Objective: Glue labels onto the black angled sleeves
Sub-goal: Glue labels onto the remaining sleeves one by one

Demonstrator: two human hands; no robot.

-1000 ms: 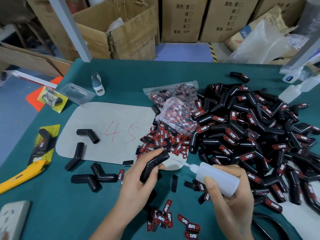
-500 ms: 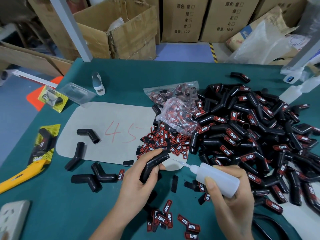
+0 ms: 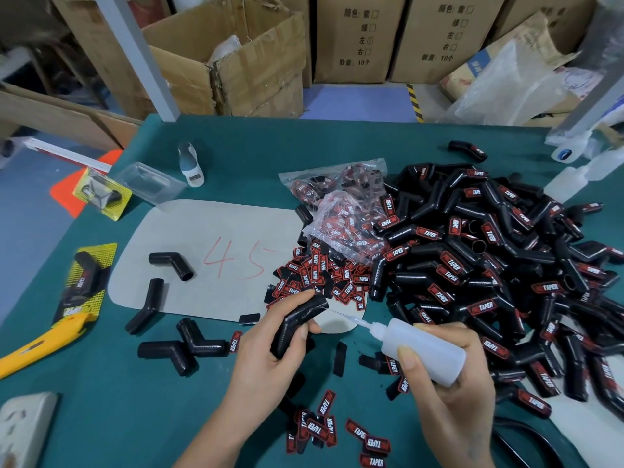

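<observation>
Left hand [image 3: 270, 352] grips a bare black angled sleeve [image 3: 297, 324], upper end tilted toward the nozzle, likely to present its face for glue. Right hand [image 3: 449, 376] clenches the glue bottle [image 3: 422, 349], tip just beside the sleeve's end, contact unclear. Loose labels [image 3: 324, 275] just beyond the grip.

A single head-worn, wide-angle camera looks forward and down from the near edge of the green tabletop [image 3: 101, 417], close above it, facing cardboard boxes [image 3: 351, 38] beyond its far edge.
</observation>
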